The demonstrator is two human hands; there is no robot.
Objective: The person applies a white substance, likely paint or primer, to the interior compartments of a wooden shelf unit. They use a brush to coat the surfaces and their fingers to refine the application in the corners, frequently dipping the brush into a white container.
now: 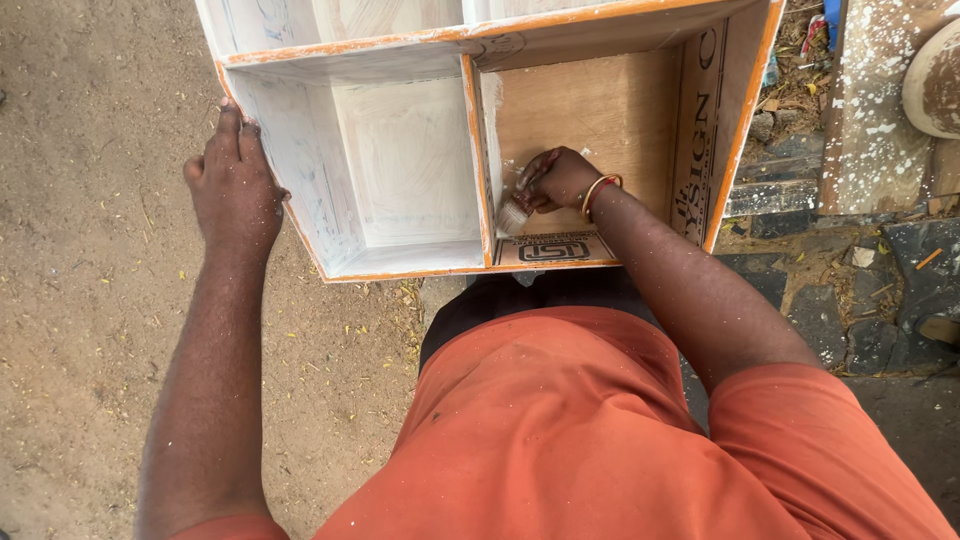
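A plywood shelf box point(735, 150) with orange-edged dividers lies on the ground before me. Its left compartment point(410, 170) is coated white; the right compartment point(600, 110) is mostly bare brown wood. My right hand point(560, 178), with a red and gold bangle on the wrist, is inside the right compartment and grips a paintbrush point(512, 214). The bristles touch the white-smeared side of the middle divider point(477, 160). My left hand point(233, 185) rests flat against the outer left wall of the box, fingers pointing up.
Sandy ground point(90, 300) spreads to the left. On the right lie dark stones point(900, 290), a paint-spattered board point(875, 110) and a round spattered object point(935, 85). My orange shirt point(560, 440) fills the bottom of the view.
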